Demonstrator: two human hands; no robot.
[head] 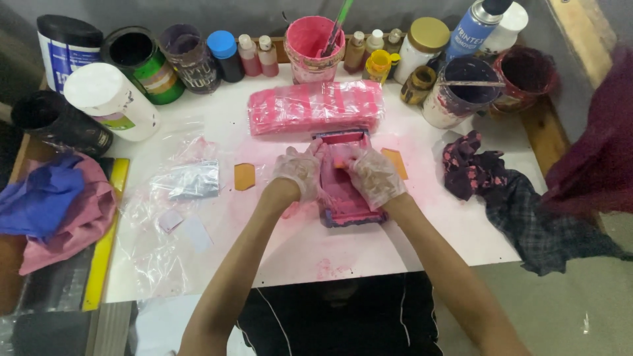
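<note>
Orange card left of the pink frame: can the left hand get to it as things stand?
Probably yes. The orange card lies flat on the white table, just left of the left hand, with nothing on it or between them. That hand rests on the pink frame, though.

Both clear-gloved hands rest on a small pink-stained rectangular frame at the middle of the white surface: the left hand on its left edge, the right hand pressing an orange card on its right. Just beyond lies a pink plastic-wrapped stack; a dark stained rag lies right.
</note>
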